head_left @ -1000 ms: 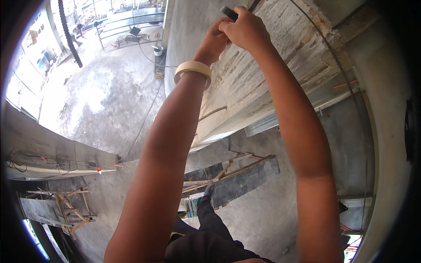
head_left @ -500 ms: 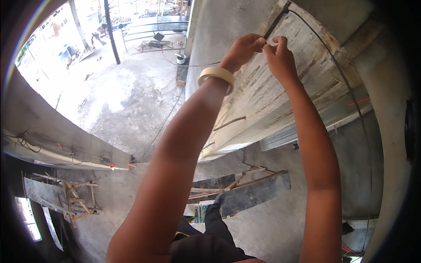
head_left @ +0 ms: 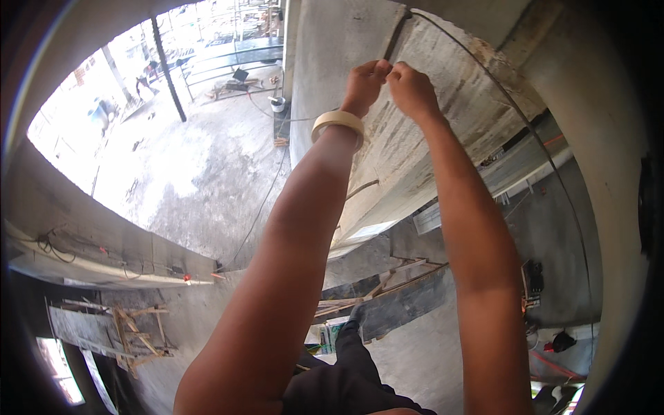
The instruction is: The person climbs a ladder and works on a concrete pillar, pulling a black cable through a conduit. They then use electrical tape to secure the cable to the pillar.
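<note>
Concrete column (head_left: pixel 415 159): two hands up, left hand (head_left: pixel 364 84) and right hand (head_left: pixel 413 90) touching, fingers pinched together on one dark cable (head_left: pixel 394 38). One tape roll (head_left: pixel 337 123) around left wrist.

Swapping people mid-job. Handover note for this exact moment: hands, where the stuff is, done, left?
Left hand: raised against the concrete wall, fingertips pinched beside the right; what they pinch is too small to tell.
Right hand: raised too, fingertips meeting the left's, just under the dark cable that runs up the wall.
Tape roll: worn round the left wrist.
Done: no tape shows on the wall.
Left: probably fixing the cable with tape.
</note>
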The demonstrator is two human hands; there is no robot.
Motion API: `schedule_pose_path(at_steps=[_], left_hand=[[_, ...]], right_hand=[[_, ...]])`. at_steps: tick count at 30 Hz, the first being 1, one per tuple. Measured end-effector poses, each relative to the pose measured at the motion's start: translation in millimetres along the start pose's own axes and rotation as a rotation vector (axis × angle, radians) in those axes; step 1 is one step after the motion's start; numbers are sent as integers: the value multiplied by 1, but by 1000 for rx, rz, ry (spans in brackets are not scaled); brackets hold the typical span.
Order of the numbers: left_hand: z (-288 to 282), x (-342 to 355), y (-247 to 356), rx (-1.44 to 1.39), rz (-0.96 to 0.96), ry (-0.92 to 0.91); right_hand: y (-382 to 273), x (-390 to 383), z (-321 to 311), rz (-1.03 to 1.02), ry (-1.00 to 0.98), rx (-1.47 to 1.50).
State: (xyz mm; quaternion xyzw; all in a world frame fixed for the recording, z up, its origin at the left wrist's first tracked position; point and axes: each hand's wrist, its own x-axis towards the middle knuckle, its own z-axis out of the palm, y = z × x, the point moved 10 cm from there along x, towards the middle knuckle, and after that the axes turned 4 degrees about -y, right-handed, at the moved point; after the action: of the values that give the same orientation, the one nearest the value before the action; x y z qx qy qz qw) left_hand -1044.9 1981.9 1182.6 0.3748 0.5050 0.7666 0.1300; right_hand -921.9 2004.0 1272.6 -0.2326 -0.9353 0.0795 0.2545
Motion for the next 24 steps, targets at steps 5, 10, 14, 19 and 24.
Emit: schedule_pose_path(at_steps=[5, 10, 14, 19, 24], left_hand=[[-1, -2, 9, 280, 123, 124], [11, 4, 29, 858, 162, 196], [8, 17, 25, 891, -92, 172], [6, -31, 67, 963, 195, 354], [-6, -267, 33, 522, 211, -498]], right_hand=[[-60, -254, -13, -446, -406, 303], [82, -597, 20, 607, -348, 546], [138, -811, -44, 1263, -256, 437], [153, -802, -80, 1179, 161, 375], [93, -663, 12, 1189, 211, 1099]])
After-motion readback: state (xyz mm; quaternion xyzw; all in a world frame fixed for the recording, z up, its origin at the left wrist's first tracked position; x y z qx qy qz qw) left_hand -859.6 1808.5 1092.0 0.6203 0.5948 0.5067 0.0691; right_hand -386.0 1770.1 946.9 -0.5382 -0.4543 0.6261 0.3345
